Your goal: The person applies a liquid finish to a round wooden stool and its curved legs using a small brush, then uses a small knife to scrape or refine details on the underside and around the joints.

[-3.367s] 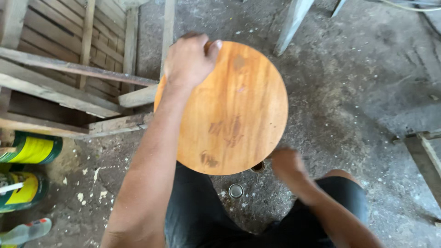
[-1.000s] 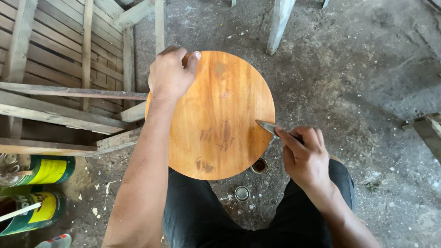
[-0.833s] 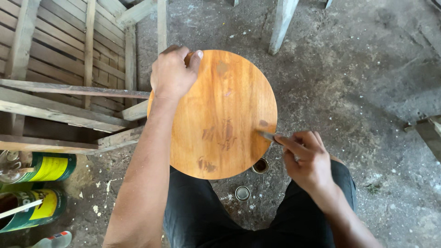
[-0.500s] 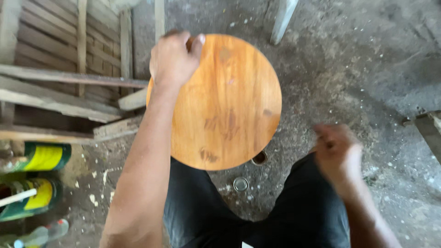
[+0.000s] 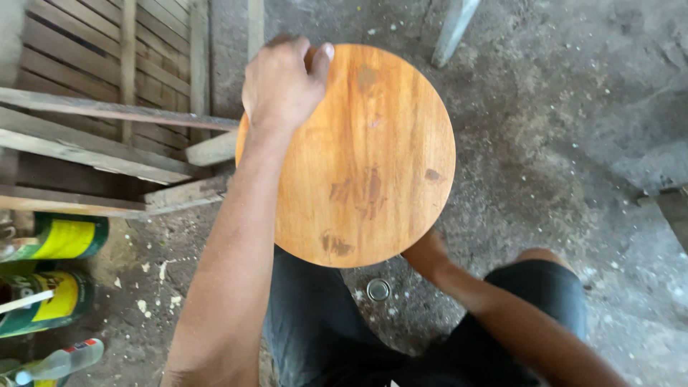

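Note:
A round, orange-brown wooden board [image 5: 365, 158] with darker smudges is held flat above my lap. My left hand [image 5: 281, 84] grips its far left rim, thumb on top and fingers curled under the edge. My right hand [image 5: 425, 252] is tucked under the board's near right edge; only its back and wrist show, so its fingers and anything in them are hidden.
A wooden slatted pallet frame [image 5: 107, 115] lies to the left. Green-and-yellow tins [image 5: 50, 287] and a clear plastic bottle [image 5: 61, 362] stand at the lower left. A small metal cap [image 5: 378, 289] lies on the dusty concrete floor between my knees. A pale post [image 5: 455, 29] rises at the top.
A second ago my right hand held a thin tool against the board's right edge. It then pulled away and has gone under the board's near edge. The left hand has kept its grip.

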